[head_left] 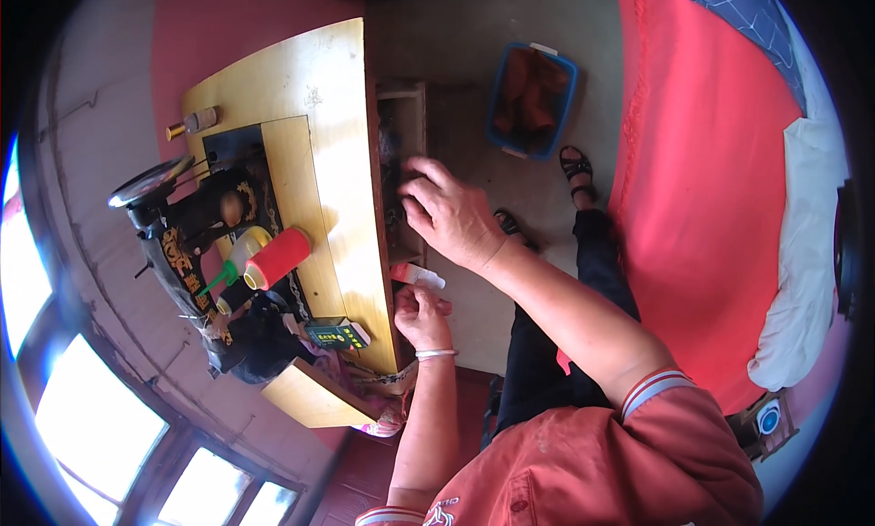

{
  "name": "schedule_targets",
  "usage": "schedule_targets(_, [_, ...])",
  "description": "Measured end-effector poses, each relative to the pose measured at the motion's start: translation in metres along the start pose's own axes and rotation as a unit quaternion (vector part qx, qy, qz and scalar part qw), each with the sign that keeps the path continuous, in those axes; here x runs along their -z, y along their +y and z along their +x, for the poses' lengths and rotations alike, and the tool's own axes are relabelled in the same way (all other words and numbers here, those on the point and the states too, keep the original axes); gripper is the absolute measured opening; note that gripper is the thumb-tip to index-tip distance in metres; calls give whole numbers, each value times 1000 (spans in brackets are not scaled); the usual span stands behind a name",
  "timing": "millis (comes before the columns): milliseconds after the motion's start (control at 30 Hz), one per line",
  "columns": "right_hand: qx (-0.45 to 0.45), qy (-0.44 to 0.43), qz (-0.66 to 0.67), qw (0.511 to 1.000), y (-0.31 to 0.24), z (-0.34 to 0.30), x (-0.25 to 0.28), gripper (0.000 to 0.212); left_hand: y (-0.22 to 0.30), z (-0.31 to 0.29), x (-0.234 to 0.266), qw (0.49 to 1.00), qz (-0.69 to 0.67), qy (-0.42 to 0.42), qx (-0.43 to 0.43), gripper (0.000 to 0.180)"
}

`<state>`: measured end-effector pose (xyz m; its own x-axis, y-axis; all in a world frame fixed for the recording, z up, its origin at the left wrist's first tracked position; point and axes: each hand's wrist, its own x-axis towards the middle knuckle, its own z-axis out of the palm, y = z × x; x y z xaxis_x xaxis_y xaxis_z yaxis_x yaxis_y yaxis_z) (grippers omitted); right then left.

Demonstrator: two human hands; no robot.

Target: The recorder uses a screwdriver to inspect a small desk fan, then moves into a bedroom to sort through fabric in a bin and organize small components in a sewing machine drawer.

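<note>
One red-and-white packet (418,275) is pinched by the left hand (422,315). Mid-frame, the right hand (453,216) hovers, loosely spread.

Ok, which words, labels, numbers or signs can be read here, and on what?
Wording withheld; places only.
Black sewing machine: gold characters along its arm.
Green box: yellow print, too small to read.
Red shirt: pale chest lettering, partly legible.
Tabletop: faint mark, too blurred.
</note>
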<state>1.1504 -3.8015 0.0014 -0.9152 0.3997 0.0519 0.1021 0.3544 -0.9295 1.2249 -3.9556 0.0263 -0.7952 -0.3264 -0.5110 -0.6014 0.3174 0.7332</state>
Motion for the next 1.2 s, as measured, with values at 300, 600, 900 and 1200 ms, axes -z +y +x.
schedule_targets(300, [13, -161, -118, 980, -9, 8, 5, 17, 4, -1, -4, 999, 47, -5, 2, 16])
schedule_targets(600, [7, -159, -93, 983, -13, -20, -4, 22, 0, 2, -6, 997, 51, -5, -49, 20])
schedule_targets(900, [23, -162, -67, 984, -7, -35, 3, 40, 0, 4, -6, 999, 34, 4, -31, 20])
schedule_targets(1200, [-2, -205, 9, 979, -15, -33, 22, 37, 16, 1, -29, 986, -96, 114, 70, 13])
